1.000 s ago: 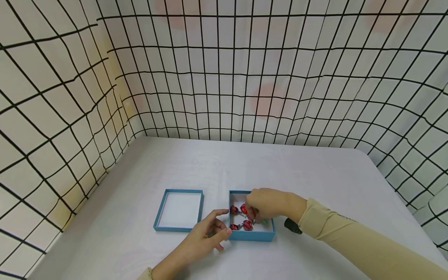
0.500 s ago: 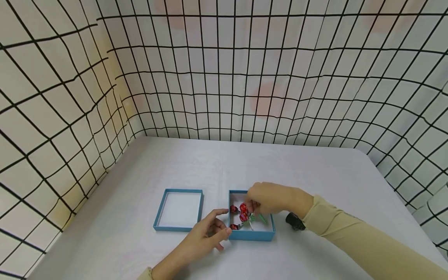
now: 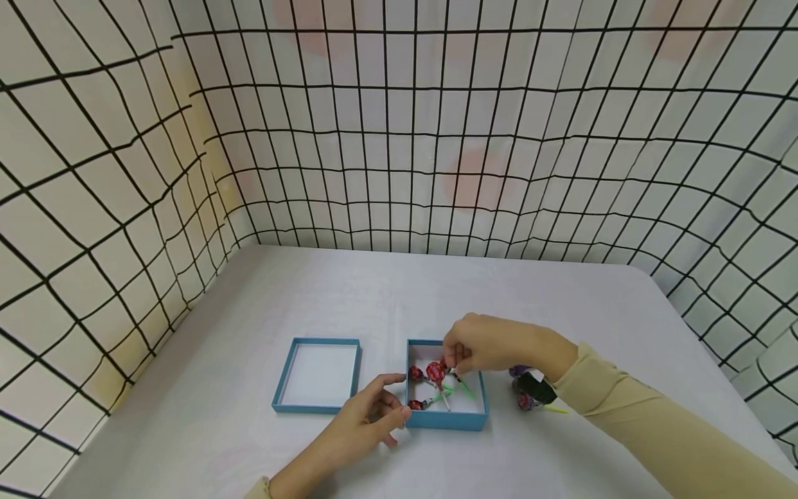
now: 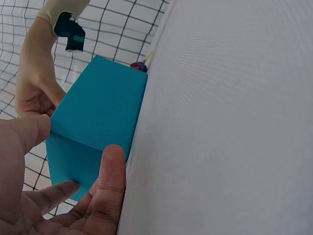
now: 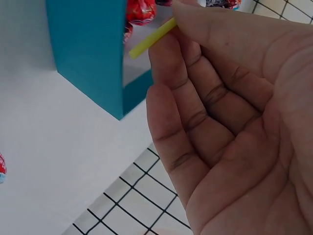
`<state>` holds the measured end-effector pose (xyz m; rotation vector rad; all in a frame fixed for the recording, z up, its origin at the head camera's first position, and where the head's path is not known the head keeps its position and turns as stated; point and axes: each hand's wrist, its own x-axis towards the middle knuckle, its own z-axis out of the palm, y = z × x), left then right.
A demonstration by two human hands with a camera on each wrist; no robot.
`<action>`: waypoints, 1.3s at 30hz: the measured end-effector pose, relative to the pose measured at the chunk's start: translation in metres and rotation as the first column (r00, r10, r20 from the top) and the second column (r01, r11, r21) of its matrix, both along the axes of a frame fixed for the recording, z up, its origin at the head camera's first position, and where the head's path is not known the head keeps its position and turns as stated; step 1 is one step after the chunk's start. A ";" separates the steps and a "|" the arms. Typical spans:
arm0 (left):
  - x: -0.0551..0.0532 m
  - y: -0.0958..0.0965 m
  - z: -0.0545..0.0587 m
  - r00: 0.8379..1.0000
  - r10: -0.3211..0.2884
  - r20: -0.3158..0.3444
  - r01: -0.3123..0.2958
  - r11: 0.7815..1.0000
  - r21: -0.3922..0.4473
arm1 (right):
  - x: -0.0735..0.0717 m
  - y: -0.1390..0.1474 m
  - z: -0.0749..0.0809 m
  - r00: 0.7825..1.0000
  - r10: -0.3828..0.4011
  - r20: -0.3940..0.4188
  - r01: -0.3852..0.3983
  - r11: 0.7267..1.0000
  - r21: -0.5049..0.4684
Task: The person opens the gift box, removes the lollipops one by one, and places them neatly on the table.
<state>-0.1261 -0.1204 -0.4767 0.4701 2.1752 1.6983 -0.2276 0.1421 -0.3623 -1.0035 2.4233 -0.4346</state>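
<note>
Several red-wrapped lollipops (image 3: 436,373) lie in the blue open-topped box (image 3: 449,420). My right hand (image 3: 492,343) is over the box's far right part. Its thumb and forefinger pinch a lollipop by its yellow stick (image 5: 154,38) in the right wrist view; fingers largely hide that lollipop's head. My left hand (image 3: 364,419) rests at the box's near left corner, fingertips touching the outside of the walls, as the left wrist view also shows.
Left of the box lies its blue-rimmed white lid (image 3: 305,408), inside up. More lollipops (image 3: 526,401) lie on the white table to the right, partly behind my right wrist and its dark wrist camera (image 4: 71,32). A black grid net (image 3: 399,132) surrounds the table.
My right hand has moved up and to the right across the box. Red lollipops inside have shifted, and lollipops right of the box have come into sight. The left hand has stayed put.
</note>
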 end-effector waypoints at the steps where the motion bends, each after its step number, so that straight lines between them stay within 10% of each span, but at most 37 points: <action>1: 0.000 0.000 0.000 1.000 0.000 0.000 0.000 1.000 -0.001 | 0.000 0.001 0.001 1.000 -0.004 0.000 0.004 1.000 -0.002; 22: 0.000 0.000 -0.001 1.000 0.010 0.011 -0.010 1.000 -0.008 | 0.010 0.044 0.024 0.998 -0.060 -0.022 0.058 0.994 -0.090; 39: 0.000 0.000 -0.001 1.000 0.008 0.014 -0.008 1.000 -0.011 | 0.028 0.098 0.007 0.990 -0.138 0.031 0.141 0.979 -0.148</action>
